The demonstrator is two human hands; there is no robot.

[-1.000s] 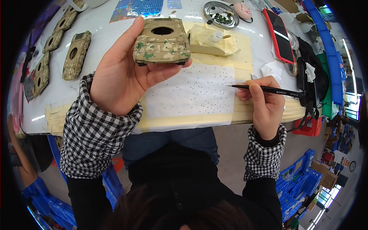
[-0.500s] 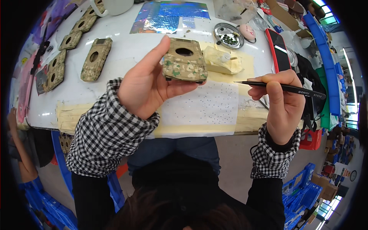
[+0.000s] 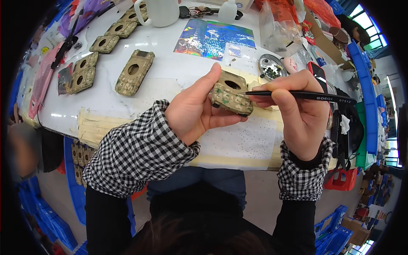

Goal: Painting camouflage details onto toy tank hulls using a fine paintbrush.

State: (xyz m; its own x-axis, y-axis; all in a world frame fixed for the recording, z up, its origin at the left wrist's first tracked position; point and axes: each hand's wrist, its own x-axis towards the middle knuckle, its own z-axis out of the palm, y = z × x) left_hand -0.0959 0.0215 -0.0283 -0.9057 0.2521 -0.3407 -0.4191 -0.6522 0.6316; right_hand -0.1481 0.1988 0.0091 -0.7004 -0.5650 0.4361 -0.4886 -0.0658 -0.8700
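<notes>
My left hand grips a camouflage-painted model tank hull along its side, thumb at the far edge and fingers underneath. A round dark hole shows in the hull's top. In my right hand a pair of black tweezers is pinched, its tip at the hull's right side by the hole. Whether the tip touches or carries a small part cannot be made out. Below the hands lies a white sheet dotted with tiny specks. Another hull rests on the table to the left.
More hulls line the far left. Behind my hands are shiny holographic sheets, a white mug and a round metal dish of dark bits. A red-cased phone lies right. A blurred person is at the left edge.
The tweezers have moved left from open space to the hull. My left hand has tilted the hull, and both hands are now close together. The view has shifted, showing more of the table's far side.
</notes>
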